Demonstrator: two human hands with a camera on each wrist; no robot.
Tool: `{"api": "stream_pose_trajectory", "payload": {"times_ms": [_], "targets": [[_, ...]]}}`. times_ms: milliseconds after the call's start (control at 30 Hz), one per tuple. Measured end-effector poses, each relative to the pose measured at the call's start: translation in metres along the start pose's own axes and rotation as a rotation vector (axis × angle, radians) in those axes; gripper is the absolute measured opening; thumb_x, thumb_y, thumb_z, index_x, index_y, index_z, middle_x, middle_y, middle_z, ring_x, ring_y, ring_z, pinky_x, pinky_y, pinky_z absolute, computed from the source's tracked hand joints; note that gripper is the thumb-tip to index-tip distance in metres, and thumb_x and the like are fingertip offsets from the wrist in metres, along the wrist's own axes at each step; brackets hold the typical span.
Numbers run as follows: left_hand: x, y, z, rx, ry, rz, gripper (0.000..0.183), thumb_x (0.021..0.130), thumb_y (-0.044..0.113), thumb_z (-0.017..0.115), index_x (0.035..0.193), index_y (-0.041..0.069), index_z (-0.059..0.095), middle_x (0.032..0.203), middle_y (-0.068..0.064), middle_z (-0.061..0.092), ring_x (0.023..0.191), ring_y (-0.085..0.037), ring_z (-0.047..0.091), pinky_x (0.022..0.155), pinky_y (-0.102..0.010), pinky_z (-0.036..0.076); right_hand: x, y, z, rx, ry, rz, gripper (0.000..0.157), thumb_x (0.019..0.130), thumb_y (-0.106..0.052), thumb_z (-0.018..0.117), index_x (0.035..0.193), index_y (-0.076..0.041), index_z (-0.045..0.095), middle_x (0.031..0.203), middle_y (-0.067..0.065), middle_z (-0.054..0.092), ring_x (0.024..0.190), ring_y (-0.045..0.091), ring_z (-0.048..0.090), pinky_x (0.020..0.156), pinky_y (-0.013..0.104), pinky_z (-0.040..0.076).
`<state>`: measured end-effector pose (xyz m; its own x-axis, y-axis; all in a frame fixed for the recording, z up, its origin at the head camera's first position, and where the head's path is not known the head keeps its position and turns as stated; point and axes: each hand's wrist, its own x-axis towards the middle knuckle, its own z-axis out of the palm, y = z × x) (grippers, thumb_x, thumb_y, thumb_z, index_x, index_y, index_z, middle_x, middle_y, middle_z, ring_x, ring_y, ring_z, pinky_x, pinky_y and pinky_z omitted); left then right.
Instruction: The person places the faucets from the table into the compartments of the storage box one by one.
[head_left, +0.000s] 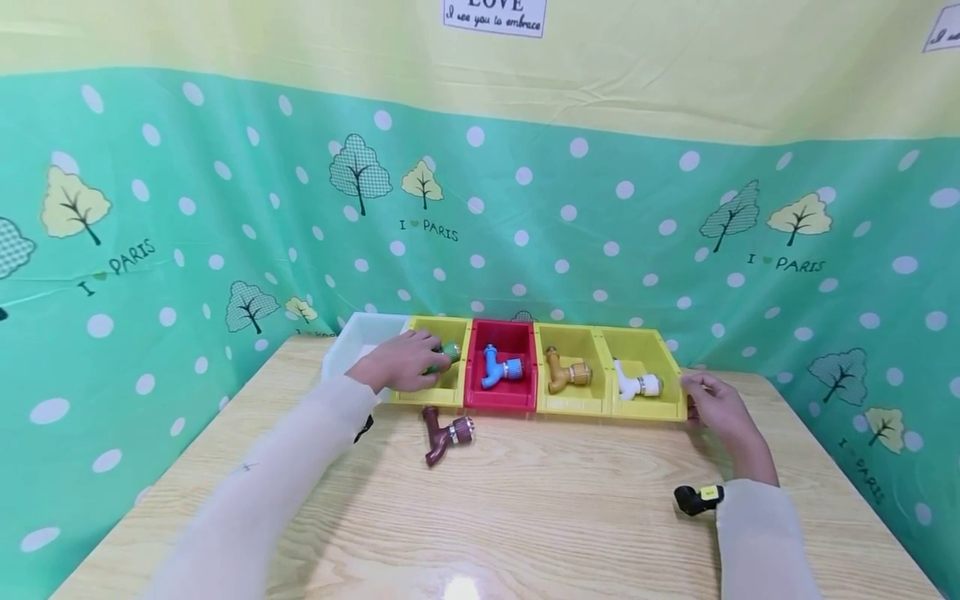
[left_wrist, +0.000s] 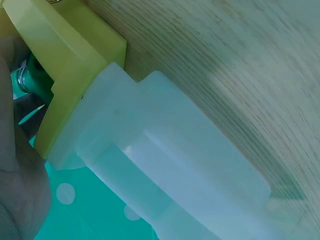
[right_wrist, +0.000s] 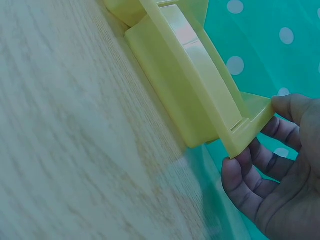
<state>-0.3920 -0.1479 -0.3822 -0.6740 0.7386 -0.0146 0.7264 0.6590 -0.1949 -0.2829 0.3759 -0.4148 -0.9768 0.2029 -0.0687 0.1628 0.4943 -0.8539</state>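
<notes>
My left hand (head_left: pixel 407 360) reaches into the leftmost yellow bin (head_left: pixel 427 398) and grips a green faucet (head_left: pixel 453 351). In the left wrist view the green faucet (left_wrist: pixel 37 77) shows between the fingers, partly hidden by the bin wall. My right hand (head_left: pixel 717 408) holds the outer side of the rightmost yellow bin (head_left: pixel 648 411). Seen from the right wrist, the thumb (right_wrist: pixel 289 106) lies on the rim with the other fingers curled below it. A dark red faucet (head_left: pixel 444 435) lies on the table in front of the bins.
The joined row also has a translucent white bin (head_left: pixel 341 350) at left, a red bin (head_left: pixel 500 403) with a blue faucet (head_left: pixel 501 367), and yellow bins holding an orange faucet (head_left: pixel 567 372) and a white faucet (head_left: pixel 636 383). A patterned curtain (head_left: pixel 525 217) stands right behind.
</notes>
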Motion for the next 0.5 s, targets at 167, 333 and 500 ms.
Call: {"api": "stream_pose_trajectory", "payload": {"times_ms": [167, 333, 500], "targets": [[0.007, 0.001, 0.002, 0.02, -0.044, -0.008, 0.015, 0.101, 0.031, 0.059, 0.113, 0.028, 0.067, 0.116, -0.001, 0.058, 0.105, -0.023, 0.049, 0.096, -0.042, 0.046, 0.001, 0.001, -0.001, -0.003, 0.005, 0.004, 0.05, 0.109, -0.047, 0.037, 0.119, 0.0, 0.05, 0.109, 0.016, 0.052, 0.09, 0.024, 0.057, 0.073, 0.034, 0.056], [0.013, 0.002, 0.001, 0.031, -0.097, -0.031, 0.016, 0.1, 0.033, 0.063, 0.114, 0.029, 0.067, 0.114, -0.001, 0.059, 0.105, -0.023, 0.051, 0.098, -0.042, 0.047, 0.003, 0.002, 0.0, 0.0, 0.004, 0.01, 0.05, 0.109, -0.048, 0.037, 0.119, -0.001, 0.05, 0.111, 0.016, 0.051, 0.091, 0.025, 0.056, 0.073, 0.033, 0.056], [0.019, 0.005, 0.001, 0.015, -0.145, -0.072, 0.012, 0.099, 0.037, 0.066, 0.11, 0.03, 0.067, 0.112, 0.0, 0.059, 0.104, -0.021, 0.051, 0.099, -0.041, 0.048, 0.003, 0.003, 0.0, 0.003, 0.006, 0.005, 0.049, 0.109, -0.048, 0.038, 0.119, -0.002, 0.051, 0.11, 0.016, 0.051, 0.092, 0.025, 0.056, 0.073, 0.033, 0.057]]}}
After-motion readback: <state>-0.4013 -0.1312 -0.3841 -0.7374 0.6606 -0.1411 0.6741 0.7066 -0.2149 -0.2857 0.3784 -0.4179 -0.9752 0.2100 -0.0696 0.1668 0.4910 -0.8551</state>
